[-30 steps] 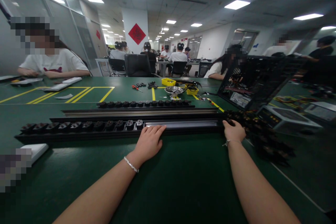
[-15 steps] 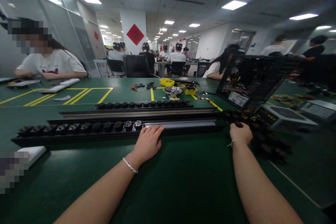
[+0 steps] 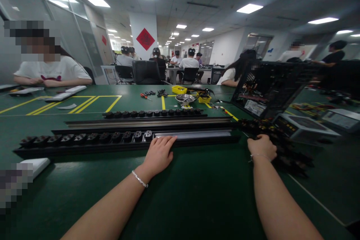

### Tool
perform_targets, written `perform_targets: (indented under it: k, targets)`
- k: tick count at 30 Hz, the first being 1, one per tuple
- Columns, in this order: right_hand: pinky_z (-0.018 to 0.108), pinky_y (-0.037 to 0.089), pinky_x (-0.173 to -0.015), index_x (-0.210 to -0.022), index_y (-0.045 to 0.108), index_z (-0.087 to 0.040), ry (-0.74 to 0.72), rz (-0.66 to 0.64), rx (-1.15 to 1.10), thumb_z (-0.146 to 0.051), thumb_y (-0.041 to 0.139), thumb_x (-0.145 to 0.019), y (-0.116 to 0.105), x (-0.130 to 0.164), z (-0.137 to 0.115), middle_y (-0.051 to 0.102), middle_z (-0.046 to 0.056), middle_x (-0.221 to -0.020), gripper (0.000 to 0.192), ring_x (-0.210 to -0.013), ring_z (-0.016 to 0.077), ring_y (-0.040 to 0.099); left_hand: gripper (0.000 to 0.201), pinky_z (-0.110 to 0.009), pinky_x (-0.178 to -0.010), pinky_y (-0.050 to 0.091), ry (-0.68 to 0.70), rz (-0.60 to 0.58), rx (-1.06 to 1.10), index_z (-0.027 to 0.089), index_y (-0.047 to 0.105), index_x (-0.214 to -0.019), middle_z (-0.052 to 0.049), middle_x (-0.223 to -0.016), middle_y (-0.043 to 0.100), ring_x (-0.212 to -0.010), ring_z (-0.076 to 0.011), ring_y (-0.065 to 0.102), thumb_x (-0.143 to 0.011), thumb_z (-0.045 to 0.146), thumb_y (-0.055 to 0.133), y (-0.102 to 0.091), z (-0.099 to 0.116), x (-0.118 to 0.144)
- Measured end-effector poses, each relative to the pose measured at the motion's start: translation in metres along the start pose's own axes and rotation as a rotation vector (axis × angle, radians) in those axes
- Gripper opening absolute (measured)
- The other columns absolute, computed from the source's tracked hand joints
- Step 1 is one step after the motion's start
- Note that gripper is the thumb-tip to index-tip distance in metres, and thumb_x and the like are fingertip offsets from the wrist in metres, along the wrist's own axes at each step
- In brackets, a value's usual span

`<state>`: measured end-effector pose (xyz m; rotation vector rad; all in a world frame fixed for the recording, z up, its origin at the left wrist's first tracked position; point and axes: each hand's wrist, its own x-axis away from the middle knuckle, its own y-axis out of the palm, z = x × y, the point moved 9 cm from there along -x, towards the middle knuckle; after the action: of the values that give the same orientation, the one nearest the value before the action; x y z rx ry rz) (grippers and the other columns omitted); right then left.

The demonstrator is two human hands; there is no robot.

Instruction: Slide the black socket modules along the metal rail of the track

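A wide green desk [image 3: 202, 195] carries everything, giving the long things room to lie flat. At the far right, a big black metal computer case [image 3: 277, 82] stands tilted, away from the near middle where the hands are.

A long black rail [image 3: 197, 143] runs from left to right in front of the person. It lies sideways, perhaps so both hands can get to it. On its right part, a shiny pale strip shows with nothing on top.

Just past the rail's right end sits a heap of dark, knobbly pieces [image 3: 294, 162], likely put there to be close to the right hand.

The left hand [image 3: 159, 153] lies on the rail's near edge, fingers stretched out and not gripping, maybe to keep it from sliding. The right hand [image 3: 263, 147] is beside the heap with its fingers curled; whether it holds a piece cannot be told.

Smallest are the round black sockets [image 3: 92, 137], lined up along the rail's left part.
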<state>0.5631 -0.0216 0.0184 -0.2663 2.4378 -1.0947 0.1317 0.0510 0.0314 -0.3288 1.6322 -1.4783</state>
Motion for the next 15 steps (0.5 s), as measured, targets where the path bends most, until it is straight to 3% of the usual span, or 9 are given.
perform_targets:
  k: [5, 9, 15]
  targets:
    - [0.057, 0.042, -0.082, -0.101, 0.062, -0.018, -0.007, -0.052, 0.105, -0.029, 0.056, -0.061, -0.001, 0.002, 0.002, 0.057, 0.022, -0.109, 0.042, -0.107, 0.0396, 0.051, 0.056, -0.041, -0.101, 0.033, 0.012, 0.01, 0.009, 0.025, 0.042, -0.135, -0.005, -0.132, 0.054, -0.12, -0.0227, 0.047, -0.08, 0.02, 0.053, -0.001, 0.001, 0.0]
    - [0.063, 0.04, -0.081, -0.083, 0.066, -0.016, -0.027, -0.09, 0.129, -0.022, 0.056, -0.055, 0.0, -0.006, 0.013, 0.059, 0.024, -0.104, 0.03, -0.106, 0.0433, 0.051, 0.057, -0.042, -0.102, 0.034, 0.008, 0.005, 0.009, 0.025, 0.042, -0.134, -0.005, -0.131, 0.054, -0.12, -0.0231, 0.047, -0.079, 0.02, 0.053, -0.002, 0.001, 0.0]
    - [0.054, 0.045, -0.083, -0.088, 0.064, -0.018, -0.045, -0.139, 0.021, -0.019, 0.06, -0.052, 0.001, -0.021, 0.028, 0.063, 0.018, -0.094, 0.036, -0.097, 0.0368, 0.058, 0.056, -0.043, -0.103, 0.032, -0.002, -0.009, 0.021, 0.025, 0.043, -0.134, -0.005, -0.132, 0.054, -0.12, -0.0236, 0.047, -0.079, 0.02, 0.053, -0.001, 0.0, 0.0]
